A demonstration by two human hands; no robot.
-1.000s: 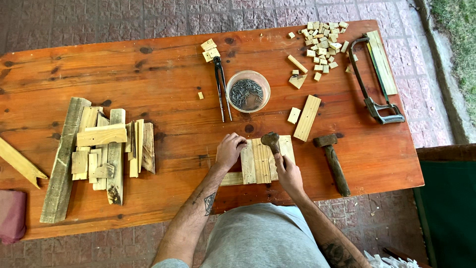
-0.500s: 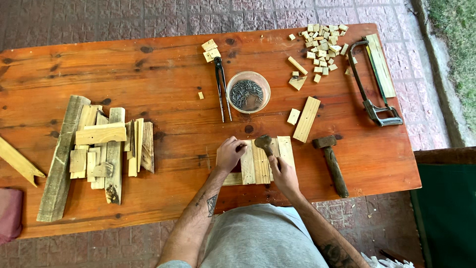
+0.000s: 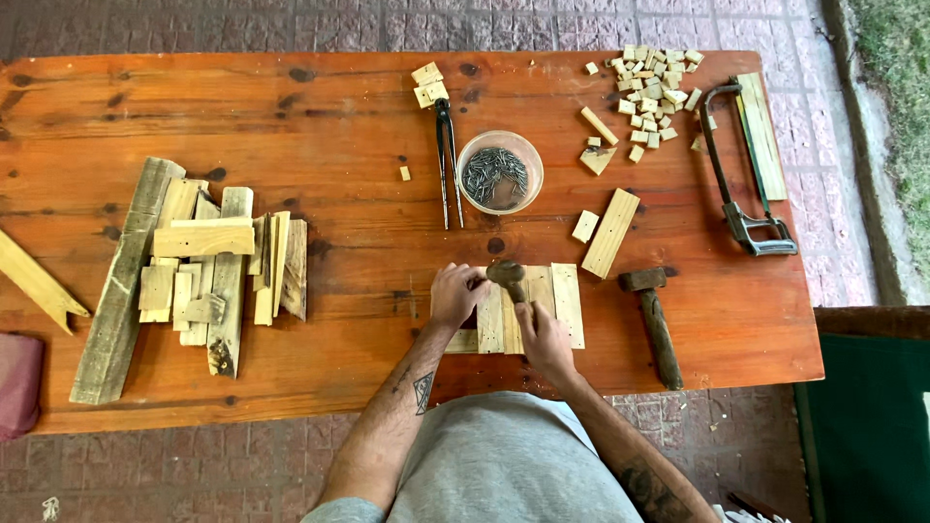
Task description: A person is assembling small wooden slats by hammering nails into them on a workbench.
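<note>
Two hands are working at the near edge of a reddish plank table. The right hand is gripping a hammer, its dark rounded head hovering over a small panel of pale slats, about four flat strips lying side by side. The left hand is pinching closed at the panel's left end; whatever it is holding is too small to tell. A second hammer is lying just right of the panel. One round clear bowl of dark nails, one pair of pincers and one hacksaw are sitting further back. Rough offcuts are piling up at the left, small cubes at the far right corner. Bare tabletop is lying open between stack and panel.
</note>
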